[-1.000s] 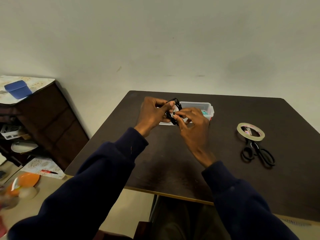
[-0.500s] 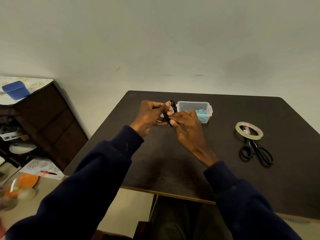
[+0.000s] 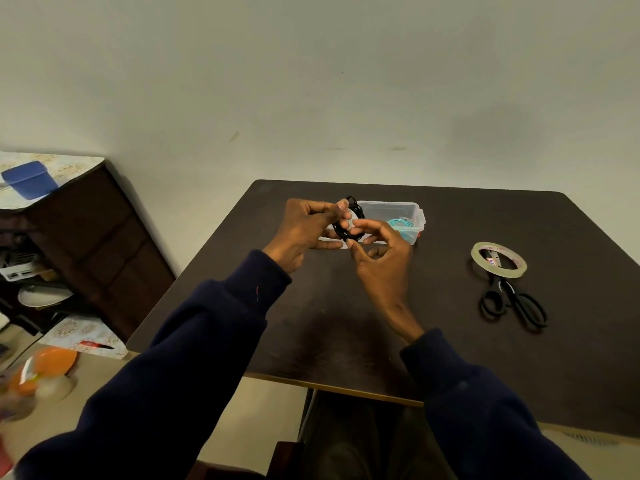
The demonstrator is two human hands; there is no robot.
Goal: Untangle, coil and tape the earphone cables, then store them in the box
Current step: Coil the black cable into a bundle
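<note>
A coiled black earphone cable point(image 3: 356, 206) is held above the dark table point(image 3: 450, 341), just in front of a clear plastic box point(image 3: 394, 208). My left hand point(image 3: 304, 230) pinches the coil from the left with thumb and forefinger. My right hand point(image 3: 381, 258) touches the coil's lower right side with its fingertips, and a pale strip of tape shows on the coil between the two hands. A coiled teal cable point(image 3: 400, 224) lies inside the box.
A roll of clear tape point(image 3: 498, 259) lies at the right of the table, with black scissors point(image 3: 512, 303) just in front of it. A dark wooden cabinet point(image 3: 86, 237) stands to the left, with a blue container point(image 3: 29, 180) on top.
Both hands have kept the black coil in front of the box and turned it slightly. My right fingers have shifted around the taped spot, and the teal cable in the box has come into view.
</note>
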